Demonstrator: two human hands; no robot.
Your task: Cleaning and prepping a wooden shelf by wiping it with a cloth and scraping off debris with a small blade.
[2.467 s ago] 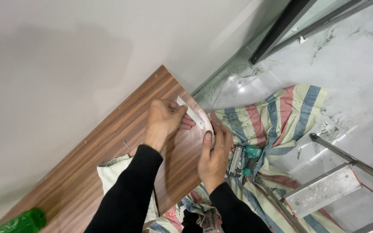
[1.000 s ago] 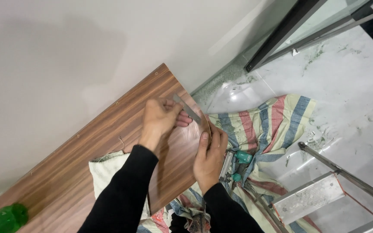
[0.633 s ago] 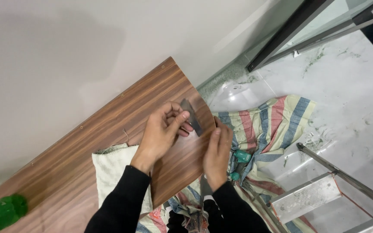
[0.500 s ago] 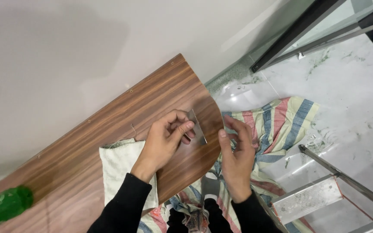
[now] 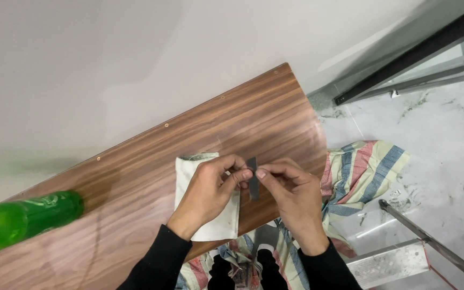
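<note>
My left hand and my right hand meet over a wooden board that leans near a pale wall. Between their fingertips they pinch a small, flat grey strip, held upright; what it is made of I cannot tell. Under my left hand a folded white cloth lies on the board. Both arms wear black sleeves.
A green plastic bottle lies at the board's left end. On the marble floor to the right lies a striped woven sack. A metal ladder stands at lower right, dark metal bars at upper right.
The view has swung left, so the bottle shows more. My hands have moved from the board's right edge over to the white cloth and closed together on the grey strip.
</note>
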